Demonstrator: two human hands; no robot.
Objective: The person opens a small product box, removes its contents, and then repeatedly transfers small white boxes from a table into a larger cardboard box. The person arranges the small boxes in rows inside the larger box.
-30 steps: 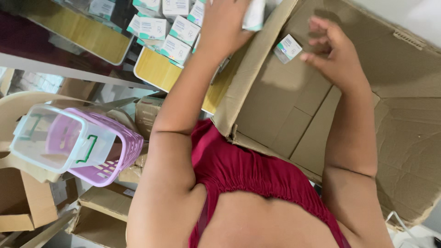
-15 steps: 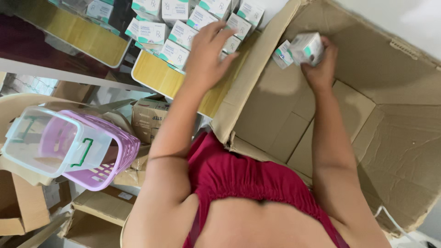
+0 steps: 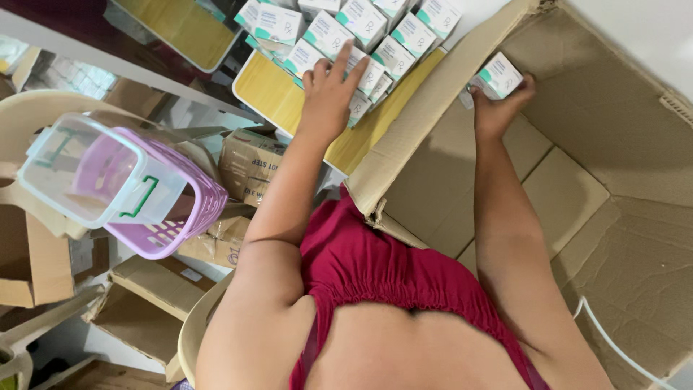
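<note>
Head camera looked down on two bare arms. Left hand (image 3: 328, 97) lay flat, fingers spread, on the white-and-teal small boxes (image 3: 364, 32) crowding the yellow counter (image 3: 271, 94), its grip open and closed on nothing. Right hand (image 3: 498, 108) reached into the big cardboard carton (image 3: 570, 188), grip closed on one white-and-teal box (image 3: 499, 74) held near the carton's far wall.

Right hand (image 3: 498, 108) around small box (image 3: 499, 74)
</note>
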